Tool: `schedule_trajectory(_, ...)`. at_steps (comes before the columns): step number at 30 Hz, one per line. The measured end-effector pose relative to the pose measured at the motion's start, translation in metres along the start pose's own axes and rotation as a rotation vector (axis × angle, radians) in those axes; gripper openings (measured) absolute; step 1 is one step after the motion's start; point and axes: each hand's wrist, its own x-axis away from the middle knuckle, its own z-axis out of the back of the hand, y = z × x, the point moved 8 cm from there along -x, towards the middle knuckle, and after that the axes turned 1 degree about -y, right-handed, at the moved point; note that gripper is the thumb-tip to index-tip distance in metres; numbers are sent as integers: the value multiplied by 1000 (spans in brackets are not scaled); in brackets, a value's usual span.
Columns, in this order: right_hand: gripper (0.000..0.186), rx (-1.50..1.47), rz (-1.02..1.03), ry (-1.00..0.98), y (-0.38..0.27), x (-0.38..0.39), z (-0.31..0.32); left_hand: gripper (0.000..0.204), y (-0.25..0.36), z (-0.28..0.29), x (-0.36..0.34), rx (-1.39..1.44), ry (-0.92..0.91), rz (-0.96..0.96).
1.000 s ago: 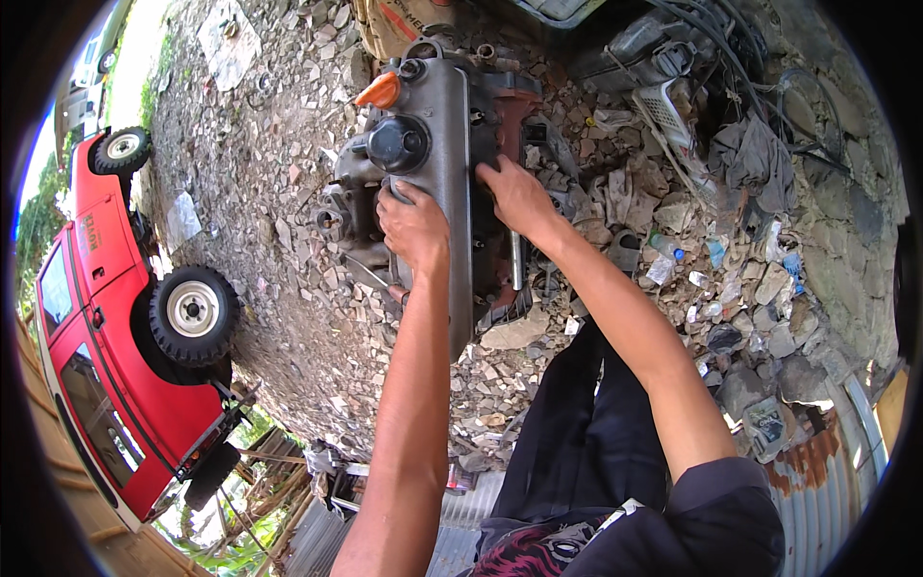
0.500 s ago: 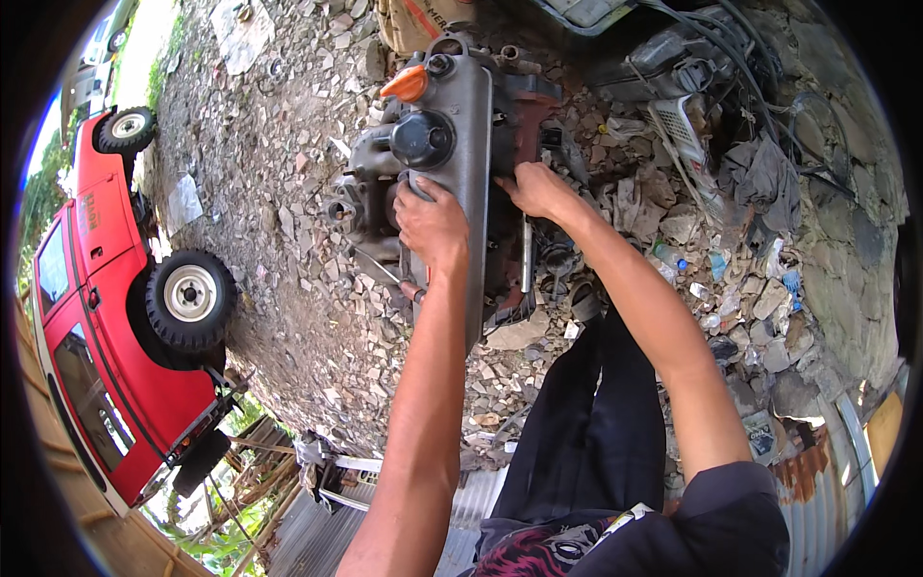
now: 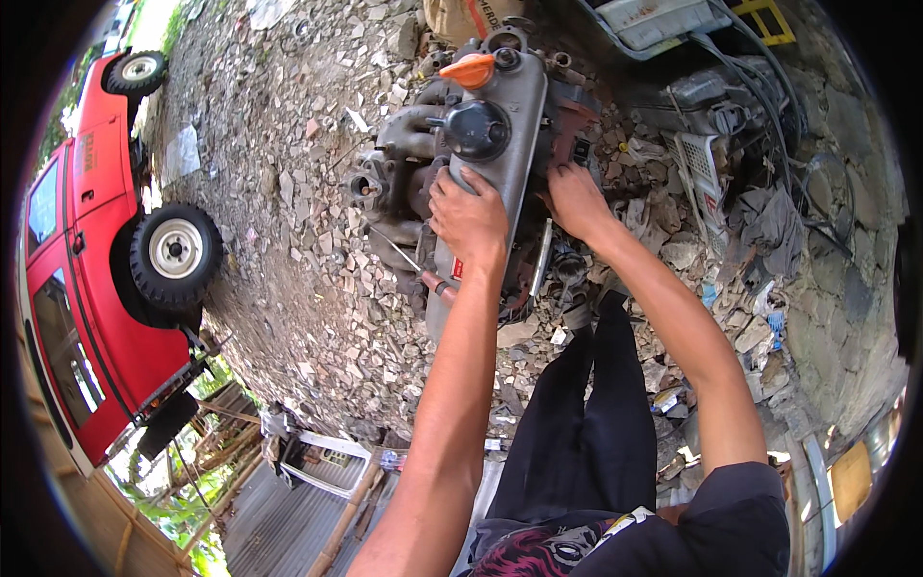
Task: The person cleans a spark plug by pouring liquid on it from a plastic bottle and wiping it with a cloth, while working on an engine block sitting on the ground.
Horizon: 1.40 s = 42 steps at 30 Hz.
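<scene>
A greasy engine point(image 3: 399, 139) stands on the stony ground in front of me. Its long grey valve cover point(image 3: 514, 125) carries a round black cap point(image 3: 477, 131) and an orange plug-like piece point(image 3: 468, 70). My left hand point(image 3: 471, 219) is closed over the cover, just below the black cap, with fingers curled round its left edge. On the engine's right side, my right hand point(image 3: 580, 204) reaches in beside a small black part point(image 3: 581, 150). Its fingers are bent and their tips hidden. A thin rod with a reddish-brown grip point(image 3: 439, 288) lies against the engine near my left wrist.
A red off-road vehicle point(image 3: 101, 250) stands on the left. At the right are a white plastic crate point(image 3: 700, 178), a grey cloth point(image 3: 767, 226), cables and a stone wall point(image 3: 836, 250). Corrugated sheet metal point(image 3: 279, 524) lies near the lower edge. Rubble and litter cover the ground.
My view has turned, so the engine appears farther right and leaning. Both hands keep about the same places on the engine.
</scene>
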Motion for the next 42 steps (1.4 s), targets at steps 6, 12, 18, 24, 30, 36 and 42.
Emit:
schedule_trajectory(6, 44, -772, -433, -460, 43, 2, -43, 46, 1, 2, -1, -5, -16, 6)
schedule_trajectory(12, 37, -1146, -573, -469, 44, 6, -51, 46, -1, 0, -1, -1, -31, 19)
schedule_trajectory(18, 30, -805, -771, -682, 44, 0, -33, 46, -3, 0, -1, 9, -42, 48)
schedule_trajectory(24, 24, -801, -815, -596, 41, -1, -33, 46, -2, 1, -1, 32, -54, 65)
schedule_trajectory(30, 26, -810, -808, -827, 39, -4, -39, 44, -2, 2, -2, 42, -35, 60)
schedule_trajectory(36, 33, -190, -263, -616, 23, -28, -20, 43, -3, 2, -3, 44, -18, 62)
schedule_trajectory(42, 48, -239, -282, -381, 19, -17, -13, 43, -2, 2, -2, 34, -19, 64)
